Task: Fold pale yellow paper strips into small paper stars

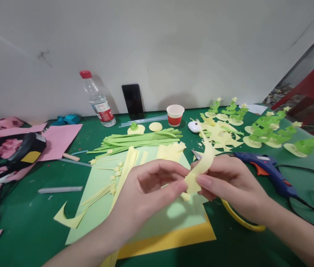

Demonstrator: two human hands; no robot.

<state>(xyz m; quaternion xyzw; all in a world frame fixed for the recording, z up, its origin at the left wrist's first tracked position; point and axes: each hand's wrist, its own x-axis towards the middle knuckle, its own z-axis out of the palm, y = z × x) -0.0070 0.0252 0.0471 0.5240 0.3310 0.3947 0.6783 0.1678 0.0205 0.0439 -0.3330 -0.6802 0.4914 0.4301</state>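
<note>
A curved pale yellow paper piece (206,157) is held up over the middle of the table. My left hand (151,185) pinches its lower end between thumb and fingers. My right hand (229,181) grips the same paper from the other side, thumb in front. Scissors lie within my right hand too: their yellow handle (243,220) shows below the palm and a blade tip pokes out above, the rest hidden by the fingers. Under both hands is a light green paper sheet (87,207) bearing yellow strips (127,167) and small folded stars (115,174).
Green paper strips (142,139) lie beyond the sheet. A blue glue gun (268,170) with a cord is at right, near yellow scraps (223,137) and several green spiral trees (268,126). A bottle (101,102), phone (133,101) and paper cup (175,115) stand along the wall.
</note>
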